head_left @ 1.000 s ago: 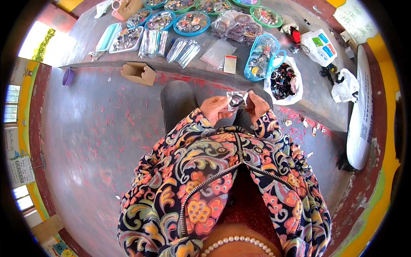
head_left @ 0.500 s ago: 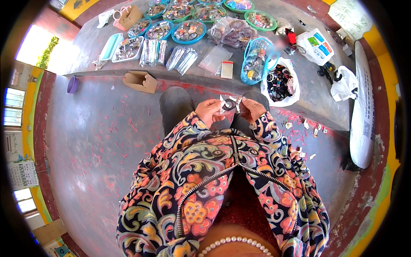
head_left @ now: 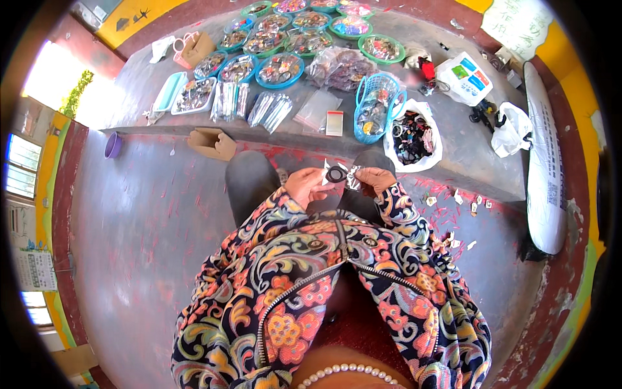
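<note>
Above my lap, both hands hold a small clear plastic bag (head_left: 354, 176) with a black ring-shaped item (head_left: 336, 174) in it, possibly a coiled hair tie. My left hand (head_left: 304, 187) is closed on the bag's left side, next to the black ring. On the other side, my right hand (head_left: 376, 181) pinches the crinkled clear end between thumb and fingers. Just beyond my knees, on a raised concrete ledge, are a blue plastic basket (head_left: 360, 129) of packaged items and a white sack (head_left: 435, 151) full of dark hair ties.
A small red-and-white box (head_left: 334, 123) and flat clear bags (head_left: 317, 110) lie along the ledge. Behind them stand several round trays, including a blue one (head_left: 279, 83). An open cardboard box (head_left: 211, 143) and a purple bucket (head_left: 113, 145) are on the floor at left.
The ledge and its goods appear slightly lower and further left as the view shifts. Both hands keep their hold on the small bag, with little change in grip.
</note>
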Available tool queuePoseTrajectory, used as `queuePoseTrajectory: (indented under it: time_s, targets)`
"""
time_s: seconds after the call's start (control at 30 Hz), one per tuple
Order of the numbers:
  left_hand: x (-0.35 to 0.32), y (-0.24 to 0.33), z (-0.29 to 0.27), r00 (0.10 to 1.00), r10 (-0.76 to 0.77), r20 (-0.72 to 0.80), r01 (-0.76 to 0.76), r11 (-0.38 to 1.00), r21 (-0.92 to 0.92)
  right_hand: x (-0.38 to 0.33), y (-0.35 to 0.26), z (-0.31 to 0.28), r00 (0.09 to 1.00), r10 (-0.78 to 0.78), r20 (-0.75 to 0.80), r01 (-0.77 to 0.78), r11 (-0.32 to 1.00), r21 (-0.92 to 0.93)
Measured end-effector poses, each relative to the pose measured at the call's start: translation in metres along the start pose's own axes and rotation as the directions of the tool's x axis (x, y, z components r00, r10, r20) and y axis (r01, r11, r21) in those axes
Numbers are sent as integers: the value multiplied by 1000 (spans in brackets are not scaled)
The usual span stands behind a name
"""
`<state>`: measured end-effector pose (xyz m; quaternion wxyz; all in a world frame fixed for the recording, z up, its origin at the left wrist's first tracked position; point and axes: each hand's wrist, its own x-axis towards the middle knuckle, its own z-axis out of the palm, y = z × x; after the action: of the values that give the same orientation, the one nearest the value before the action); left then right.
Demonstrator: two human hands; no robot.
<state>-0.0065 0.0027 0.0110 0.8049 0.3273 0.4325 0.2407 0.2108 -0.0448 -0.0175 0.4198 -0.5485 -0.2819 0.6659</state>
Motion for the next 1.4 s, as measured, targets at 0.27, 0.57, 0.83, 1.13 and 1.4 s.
queuePoseTrajectory:
  time_s: [0.27, 0.57, 0.83, 1.13, 1.4]
  targets:
    - [27, -17, -44, 999, -14, -39, 18, 994, 105, 16, 11, -39, 968, -36, -249, 129, 921, 368]
    - [35, -37, -32, 998, 14, -63, 4, 962, 272, 69, -8, -85, 911, -53, -408, 294, 778, 555]
    - [21, -36, -24, 989, 56, -135, -11, 949, 314, 114, 21, -49, 960, 218, -176, -79, 813, 577]
    - [14, -37, -15, 982, 143, -126, -109, 963, 247, 79, 65, 24, 938, 332, 98, -343, 927, 151]
    - [7, -33, -6, 986, 98, -137, -60, 964, 257, 106, 44, 30, 911, 408, 57, -398, 907, -140]
